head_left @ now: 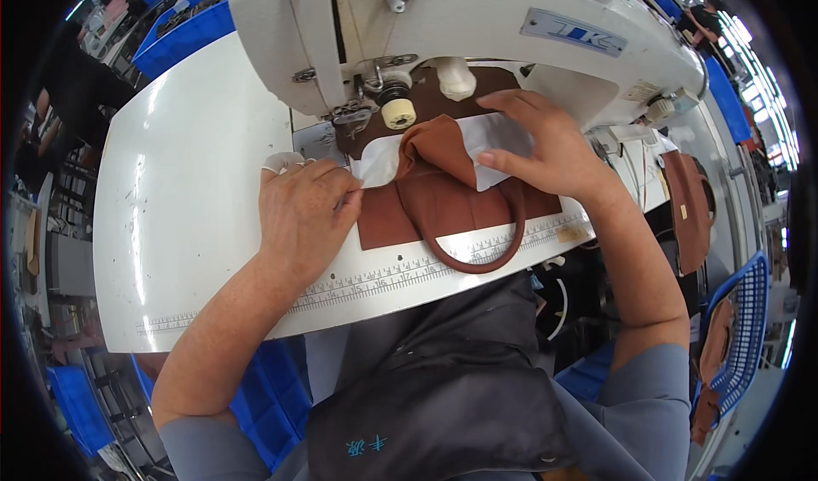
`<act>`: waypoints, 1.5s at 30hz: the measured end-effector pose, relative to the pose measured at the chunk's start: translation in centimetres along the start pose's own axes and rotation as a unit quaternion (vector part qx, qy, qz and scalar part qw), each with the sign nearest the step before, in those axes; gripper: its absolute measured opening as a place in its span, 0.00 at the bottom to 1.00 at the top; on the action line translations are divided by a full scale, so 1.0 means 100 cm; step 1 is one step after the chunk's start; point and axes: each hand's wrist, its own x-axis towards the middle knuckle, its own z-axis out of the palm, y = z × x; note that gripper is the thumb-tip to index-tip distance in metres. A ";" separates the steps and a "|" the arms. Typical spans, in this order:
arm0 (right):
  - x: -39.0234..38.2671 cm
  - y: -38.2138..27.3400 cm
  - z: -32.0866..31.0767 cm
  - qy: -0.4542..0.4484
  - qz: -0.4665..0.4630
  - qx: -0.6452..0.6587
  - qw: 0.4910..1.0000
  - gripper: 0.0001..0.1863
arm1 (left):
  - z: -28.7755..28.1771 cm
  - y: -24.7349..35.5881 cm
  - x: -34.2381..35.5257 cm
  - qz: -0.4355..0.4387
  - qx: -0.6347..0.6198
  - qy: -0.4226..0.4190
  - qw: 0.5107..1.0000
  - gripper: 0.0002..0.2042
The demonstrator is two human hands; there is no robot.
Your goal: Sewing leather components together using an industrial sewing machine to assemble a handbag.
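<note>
On the sewing machine's bed lies a brown bag piece (460,208) with a looped handle (471,266). Above it is a white lining (504,138), with a folded brown flap (439,144) curled over its middle. My left hand (302,204), with white covers on some fingertips, pinches the piece's left edge with curled fingers. My right hand (541,144) has its fingers apart, thumb resting on the lining beside the flap, index finger raised behind it. The presser foot area (354,113) is just behind the lining's left part; the needle tip is too small to make out.
The white machine head (460,21) overhangs the work. A ruler (213,315) runs along the table's front edge. Another brown bag (686,208) is at right, above a blue basket (741,336). Blue bins (183,34) are behind at left. Other people (705,23) are in the background.
</note>
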 end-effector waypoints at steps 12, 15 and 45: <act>-0.042 0.023 0.021 0.037 0.034 -0.044 0.998 0.37 | 0.000 0.001 -0.003 -0.029 0.043 -0.011 0.999 0.02; -0.046 0.019 0.014 0.044 0.013 -0.084 0.995 0.35 | 0.003 0.000 -0.006 -0.097 0.000 -0.027 0.995 0.03; -0.079 -0.011 -0.015 0.025 0.055 -0.004 0.998 0.09 | -0.002 -0.009 -0.005 -0.089 -0.046 -0.028 0.995 0.05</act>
